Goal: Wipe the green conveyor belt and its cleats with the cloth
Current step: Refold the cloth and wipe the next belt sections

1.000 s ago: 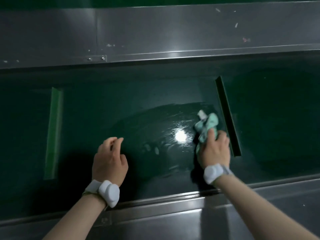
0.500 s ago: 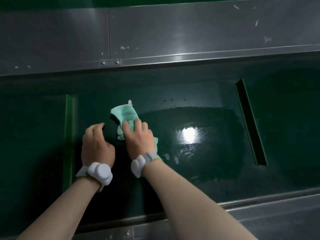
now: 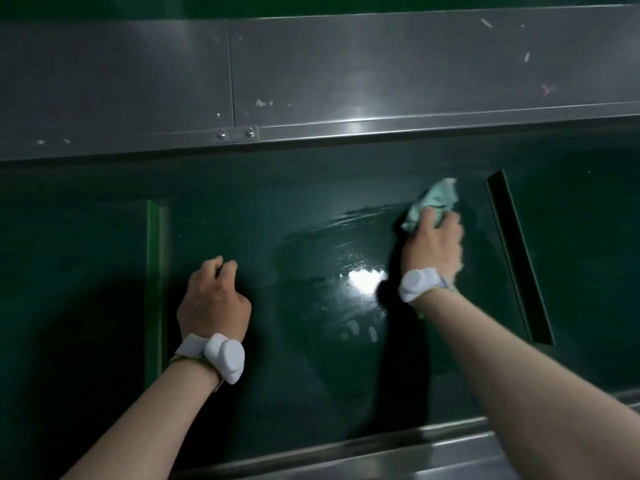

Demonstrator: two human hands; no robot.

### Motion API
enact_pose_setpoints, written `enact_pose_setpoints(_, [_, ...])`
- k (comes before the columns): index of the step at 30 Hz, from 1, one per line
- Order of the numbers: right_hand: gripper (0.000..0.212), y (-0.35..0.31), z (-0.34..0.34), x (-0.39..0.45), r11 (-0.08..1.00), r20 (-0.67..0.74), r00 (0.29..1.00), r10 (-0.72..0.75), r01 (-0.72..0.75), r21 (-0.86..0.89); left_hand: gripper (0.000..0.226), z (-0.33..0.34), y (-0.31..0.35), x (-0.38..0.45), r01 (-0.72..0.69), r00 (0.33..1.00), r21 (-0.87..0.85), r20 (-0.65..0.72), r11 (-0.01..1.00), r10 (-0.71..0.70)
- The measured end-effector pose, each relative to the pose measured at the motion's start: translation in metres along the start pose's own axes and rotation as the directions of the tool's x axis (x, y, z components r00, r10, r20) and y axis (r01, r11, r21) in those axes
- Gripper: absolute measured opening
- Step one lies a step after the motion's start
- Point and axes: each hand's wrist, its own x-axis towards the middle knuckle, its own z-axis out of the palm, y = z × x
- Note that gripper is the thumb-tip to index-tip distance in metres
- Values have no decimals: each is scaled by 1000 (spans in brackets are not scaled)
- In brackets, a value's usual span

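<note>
The dark green conveyor belt (image 3: 311, 220) runs left to right between steel side rails. A wet, shiny patch covers its middle. One raised cleat (image 3: 155, 285) crosses the belt on the left, another cleat (image 3: 519, 261) on the right. My right hand (image 3: 433, 247) presses a crumpled light green cloth (image 3: 434, 202) onto the belt, just left of the right cleat's far end. My left hand (image 3: 214, 299) rests on the belt beside the left cleat, fingers curled under, holding nothing. Both wrists carry white bands.
A steel side panel (image 3: 346, 74) with a bolted joint rises behind the belt. A steel rail (image 3: 381, 455) borders the near edge. More belt continues beyond each cleat, left and right.
My right hand swept the cloth from the right cleat across to the left by my other hand, then back to the right, further up the belt. My left hand stayed put.
</note>
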Motion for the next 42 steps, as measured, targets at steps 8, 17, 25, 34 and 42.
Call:
enact_pose_setpoints(8, [48,-193,5,-104,778,147,783,-604,541,319,47,-9,-9,5,-45,998,15,47,999,44])
enact_pose_setpoints(17, [51,-25,-3,13,971,57,973,-223,216,106,45,-17,6,41,-108,994,-21,-31,994,107])
enact_pose_setpoints(25, [44,-124,3,-17,955,111,962,-248,224,195,53,-15,6,46,-141,990,19,19,990,141])
enact_pose_setpoints(34, [56,-177,7,-33,771,137,776,-615,556,311,62,-6,-1,39,-150,987,28,69,988,148])
enact_pose_setpoints(42, [47,31,-14,101,993,54,995,-86,81,88,66,1,3,43,-102,994,26,31,994,101])
